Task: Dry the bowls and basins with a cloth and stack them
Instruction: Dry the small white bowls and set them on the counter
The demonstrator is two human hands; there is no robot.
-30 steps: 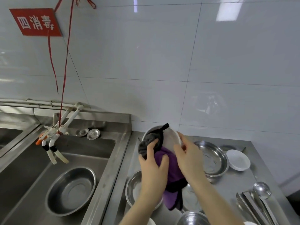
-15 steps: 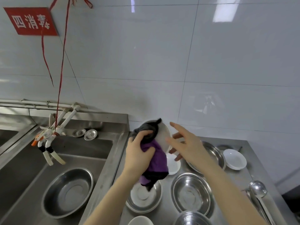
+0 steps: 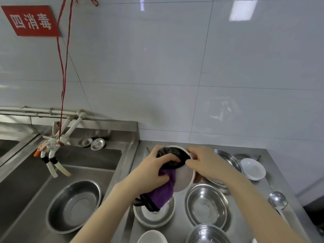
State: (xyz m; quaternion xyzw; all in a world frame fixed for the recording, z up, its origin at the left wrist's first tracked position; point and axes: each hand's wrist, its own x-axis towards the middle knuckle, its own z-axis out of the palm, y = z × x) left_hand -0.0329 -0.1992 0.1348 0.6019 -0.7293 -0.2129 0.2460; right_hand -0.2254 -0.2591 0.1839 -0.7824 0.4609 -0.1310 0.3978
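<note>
Left hand (image 3: 150, 174) grip: fingers curled round purple-and-black cloth (image 3: 164, 190), pressing it inside round white bowl (image 3: 184, 179). Bowl tilted, glossy, held above steel table (image 3: 275, 185). Right hand (image 3: 208, 163), open and off bowl half second ago, now grip curled on its rim.

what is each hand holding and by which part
The left hand grips the purple and black cloth at its bunched middle, inside the round white bowl; right hand pinches that bowl's upper right rim.
</note>
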